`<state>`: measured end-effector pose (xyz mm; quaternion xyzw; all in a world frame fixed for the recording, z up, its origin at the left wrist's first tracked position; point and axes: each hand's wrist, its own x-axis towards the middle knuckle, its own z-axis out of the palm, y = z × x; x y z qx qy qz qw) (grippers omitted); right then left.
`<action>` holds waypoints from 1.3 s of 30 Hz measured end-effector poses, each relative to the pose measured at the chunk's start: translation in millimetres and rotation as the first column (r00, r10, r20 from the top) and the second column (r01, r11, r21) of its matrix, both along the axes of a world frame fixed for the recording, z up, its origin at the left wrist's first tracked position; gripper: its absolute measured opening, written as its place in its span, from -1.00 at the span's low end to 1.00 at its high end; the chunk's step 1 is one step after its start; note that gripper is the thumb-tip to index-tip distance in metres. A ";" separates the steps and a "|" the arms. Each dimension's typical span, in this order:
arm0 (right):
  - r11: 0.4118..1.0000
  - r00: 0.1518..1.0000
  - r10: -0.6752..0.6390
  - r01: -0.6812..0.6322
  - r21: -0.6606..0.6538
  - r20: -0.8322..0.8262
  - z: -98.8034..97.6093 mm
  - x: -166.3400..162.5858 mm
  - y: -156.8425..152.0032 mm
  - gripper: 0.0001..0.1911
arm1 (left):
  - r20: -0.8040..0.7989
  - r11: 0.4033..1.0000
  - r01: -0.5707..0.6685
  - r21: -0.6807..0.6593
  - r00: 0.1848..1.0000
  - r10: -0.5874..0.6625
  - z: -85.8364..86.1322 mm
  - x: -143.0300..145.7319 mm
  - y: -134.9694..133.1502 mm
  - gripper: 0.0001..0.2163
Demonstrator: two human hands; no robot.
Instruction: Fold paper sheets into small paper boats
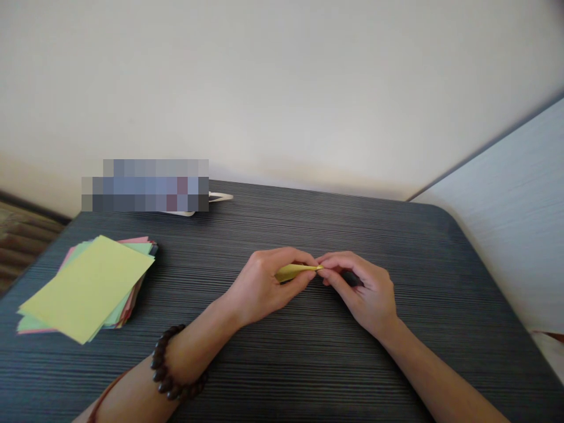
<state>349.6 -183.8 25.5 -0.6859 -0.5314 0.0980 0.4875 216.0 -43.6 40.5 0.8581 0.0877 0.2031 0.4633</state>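
The left hand (264, 286) is curled with its fingers pressed together around a folded yellow paper (291, 272). Thumb on top and forefinger beneath pinch it, so that only a narrow, pointed strip shows between them. The right hand (366, 292) meets it from the other side. Its thumb and forefinger close on the paper's tapered tip, and the other fingers are bent loosely under the palm. The two sets of fingertips (325, 260) touch, or very nearly touch, at that tip. The paper lies almost level, held just above the counter (291, 220); whether its underside rests on the surface cannot be told. Most of its length sits inside the left hand's grasp and only the point reaches the right.

Back along the left forearm from the folded yellow paper, a bracelet of dark beads (170, 367) circles the wrist. Well to the left of the paper a stack of coloured sheets (90, 288) lies flat on the counter. A yellow-green sheet is on top, and pink and pale green edges are fanned out below it. Beyond the paper and to the left, at the counter's far edge, stands a blurred object (145, 185) with a flat white thing (220, 197) poking out beside it. Farther still behind the paper rises a pale wall (282, 88), and to the right of it a light panel (515, 217) borders the counter.
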 end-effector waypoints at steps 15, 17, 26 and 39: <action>0.995 0.995 0.043 -0.051 0.087 0.088 3.0 -0.9 0.9 -0.90 | 0.086 0.999 0.032 0.013 0.996 -0.033 -1.2 -1.5 0.3 -0.94; 0.992 0.990 0.054 -0.069 0.109 0.132 4.1 -1.2 0.5 -0.88 | 0.083 0.999 0.048 0.002 0.995 -0.048 -0.4 -1.2 0.8 -0.93; 0.993 0.965 0.058 -0.083 0.089 0.257 2.6 -2.0 -2.1 -0.81 | 0.053 0.997 0.033 -0.068 0.998 -0.030 6.1 -0.6 1.4 -0.96; 0.999 0.993 0.044 -0.045 -0.004 -0.106 3.4 -8.1 -0.7 -0.93 | -0.172 0.933 -0.091 -0.347 0.985 0.032 13.6 -1.0 -1.3 -0.92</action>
